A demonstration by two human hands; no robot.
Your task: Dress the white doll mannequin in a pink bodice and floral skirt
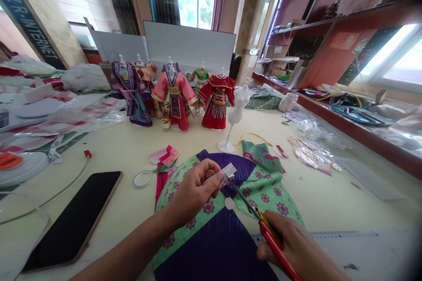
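Cream-coloured worktop, small dressed mannequins standing behind: snipping seems the step in hand
My left hand pinches a small flat white strip over the round purple and floral-green cloth; my right hand grips red-and-yellow-handled metal scissors, blades at the strip; closing them cleanly calls, I judge, for a steady pinch

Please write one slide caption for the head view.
Left hand holds a white piece, right hand holds scissors at it, above green-and-purple cloth.
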